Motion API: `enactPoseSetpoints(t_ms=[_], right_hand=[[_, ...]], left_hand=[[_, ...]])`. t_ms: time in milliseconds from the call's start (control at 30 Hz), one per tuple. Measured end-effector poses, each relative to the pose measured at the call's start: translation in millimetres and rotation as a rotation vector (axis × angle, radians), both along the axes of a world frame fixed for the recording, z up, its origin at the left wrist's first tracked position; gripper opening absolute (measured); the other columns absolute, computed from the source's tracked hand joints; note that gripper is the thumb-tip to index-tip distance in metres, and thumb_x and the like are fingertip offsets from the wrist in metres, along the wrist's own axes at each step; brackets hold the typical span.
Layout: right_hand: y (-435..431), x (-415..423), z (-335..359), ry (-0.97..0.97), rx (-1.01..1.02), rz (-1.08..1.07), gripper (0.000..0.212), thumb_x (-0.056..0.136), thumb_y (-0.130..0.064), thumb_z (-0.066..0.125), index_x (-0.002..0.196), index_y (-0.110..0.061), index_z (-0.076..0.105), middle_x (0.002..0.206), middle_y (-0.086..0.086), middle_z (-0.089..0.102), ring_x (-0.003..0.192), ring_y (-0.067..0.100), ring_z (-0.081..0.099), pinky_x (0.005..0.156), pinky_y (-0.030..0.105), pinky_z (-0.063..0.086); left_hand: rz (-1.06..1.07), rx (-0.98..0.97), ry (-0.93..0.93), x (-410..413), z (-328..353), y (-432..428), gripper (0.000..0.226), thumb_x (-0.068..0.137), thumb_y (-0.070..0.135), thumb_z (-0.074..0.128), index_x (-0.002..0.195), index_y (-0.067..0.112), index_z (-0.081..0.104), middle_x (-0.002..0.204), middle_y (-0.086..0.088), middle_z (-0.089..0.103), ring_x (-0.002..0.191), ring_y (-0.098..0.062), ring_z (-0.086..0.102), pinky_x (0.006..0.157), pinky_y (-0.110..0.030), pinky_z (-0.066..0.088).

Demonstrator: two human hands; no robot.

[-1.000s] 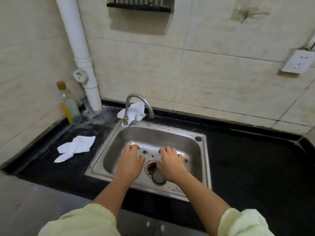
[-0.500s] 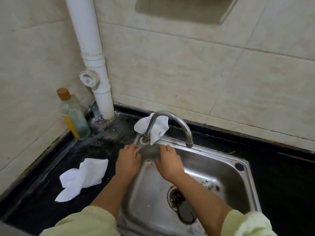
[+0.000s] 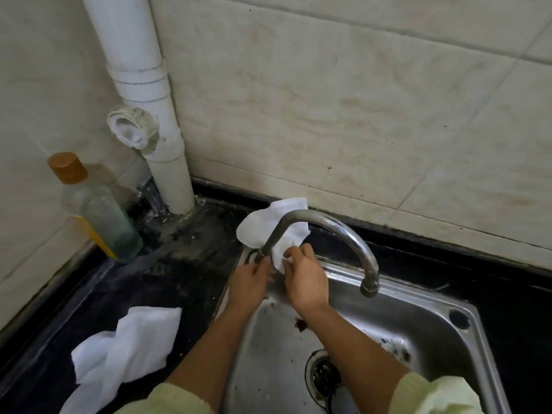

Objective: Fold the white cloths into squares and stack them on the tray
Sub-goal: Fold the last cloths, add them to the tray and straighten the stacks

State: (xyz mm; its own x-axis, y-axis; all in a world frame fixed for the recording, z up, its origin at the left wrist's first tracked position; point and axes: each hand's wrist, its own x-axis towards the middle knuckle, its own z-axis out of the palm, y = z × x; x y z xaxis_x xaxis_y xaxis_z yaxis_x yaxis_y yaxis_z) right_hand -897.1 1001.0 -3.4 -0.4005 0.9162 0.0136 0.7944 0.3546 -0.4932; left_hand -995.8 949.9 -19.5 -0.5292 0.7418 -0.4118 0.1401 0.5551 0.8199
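Note:
A crumpled white cloth (image 3: 263, 225) lies behind the base of the tap (image 3: 337, 231), at the sink's back left corner. My right hand (image 3: 304, 279) pinches its near edge with thumb and fingers. My left hand (image 3: 249, 283) reaches beside it, its fingertips at the tap's base and the cloth's lower edge; whether it holds the cloth is unclear. A second white cloth (image 3: 128, 345) lies rumpled on the black counter at the lower left. No tray is in view.
The steel sink (image 3: 418, 321) fills the lower right, with its drain (image 3: 324, 375) near the bottom. A glass bottle with a brown cap (image 3: 95, 210) stands in the left corner beside a white drainpipe (image 3: 149, 109). Tiled walls close off the back and left.
Both hands have moved from the sink basin up to the tap's base, and my right hand has taken hold of the cloth there. The camera has come closer and lower.

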Motion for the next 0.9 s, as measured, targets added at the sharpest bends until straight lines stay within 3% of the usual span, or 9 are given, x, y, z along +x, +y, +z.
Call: enactPoseSetpoints(t_ms=[100,133,233,333,400,533,633,767,900], right_hand=[[2,3,-7,0.090,-0.027,0.010,0.011,0.092,-0.006,0.054,0.099,-0.007,0.062,0.110,0.005,0.049,0.085,0.027,0.059,0.068,0.040,0.049],[1,4,-8,0.125,-0.045,0.010,0.010,0.091,-0.004,0.055,0.097,-0.007,0.062,0.109,0.004,0.049,0.086,0.025,0.059,0.072,0.040,0.051],[-7,7,-4,0.232,-0.104,-0.009,0.009,0.092,-0.004,0.054,0.097,-0.007,0.060,0.108,0.000,0.046,0.086,0.015,0.056,0.078,0.031,0.051],[-25,17,5,0.338,-0.131,-0.007,0.006,0.094,-0.009,0.056,0.098,-0.010,0.060,0.105,-0.004,0.044,0.080,0.005,0.051,0.076,0.020,0.046],[-42,28,15,0.442,-0.155,0.006,0.004,0.094,-0.011,0.057,0.096,-0.014,0.058,0.101,-0.005,0.045,0.081,0.002,0.052,0.074,0.015,0.046],[-71,63,36,0.547,-0.198,0.067,0.031,0.081,-0.004,0.066,0.100,-0.024,0.053,0.102,-0.009,0.049,0.088,-0.001,0.054,0.072,0.013,0.047],[-91,93,46,0.500,-0.207,0.073,0.049,0.075,-0.008,0.066,0.115,-0.029,0.047,0.110,-0.011,0.049,0.096,0.004,0.055,0.076,0.023,0.051],[-103,123,57,0.359,-0.122,-0.008,0.057,0.081,-0.021,0.073,0.130,-0.020,0.043,0.120,-0.008,0.045,0.101,0.009,0.055,0.080,0.030,0.053],[-118,171,68,0.331,-0.068,-0.017,0.036,0.088,-0.021,0.067,0.121,-0.018,0.056,0.115,-0.006,0.049,0.097,0.008,0.053,0.079,0.023,0.047]], left_hand=[[0.016,0.032,-0.190,2,8,9,0.046,0.099,0.040,0.045,0.099,0.002,0.070,0.099,-0.016,0.071,0.092,-0.030,0.067,0.066,-0.024,0.047],[0.034,0.033,-0.221,3,10,10,0.046,0.098,0.041,0.045,0.101,0.001,0.068,0.098,-0.016,0.071,0.092,-0.031,0.066,0.064,-0.025,0.045],[0.129,0.010,-0.320,6,15,10,0.033,0.096,0.038,0.051,0.101,0.008,0.065,0.083,-0.002,0.064,0.076,-0.014,0.059,0.065,-0.026,0.044],[0.178,0.034,-0.431,6,20,2,0.026,0.090,0.026,0.062,0.106,0.005,0.066,0.101,-0.008,0.068,0.090,-0.020,0.063,0.084,-0.033,0.050],[0.168,0.064,-0.459,9,27,-8,0.026,0.088,0.023,0.064,0.104,0.004,0.066,0.106,-0.012,0.069,0.093,-0.024,0.065,0.087,-0.037,0.052],[0.137,0.089,-0.406,21,52,-33,0.022,0.084,0.023,0.065,0.101,0.010,0.069,0.103,-0.013,0.070,0.097,-0.029,0.067,0.094,-0.048,0.052],[0.075,0.128,-0.347,37,82,-53,0.016,0.086,0.021,0.064,0.098,0.010,0.068,0.102,-0.010,0.069,0.096,-0.024,0.067,0.091,-0.042,0.055],[-0.033,0.137,-0.334,71,117,-73,0.012,0.085,0.018,0.067,0.092,0.008,0.066,0.100,-0.013,0.070,0.094,-0.024,0.068,0.075,-0.032,0.058],[-0.157,0.112,-0.319,122,141,-88,0.014,0.083,0.013,0.071,0.091,0.003,0.065,0.101,-0.014,0.069,0.093,-0.025,0.069,0.065,-0.029,0.059]])
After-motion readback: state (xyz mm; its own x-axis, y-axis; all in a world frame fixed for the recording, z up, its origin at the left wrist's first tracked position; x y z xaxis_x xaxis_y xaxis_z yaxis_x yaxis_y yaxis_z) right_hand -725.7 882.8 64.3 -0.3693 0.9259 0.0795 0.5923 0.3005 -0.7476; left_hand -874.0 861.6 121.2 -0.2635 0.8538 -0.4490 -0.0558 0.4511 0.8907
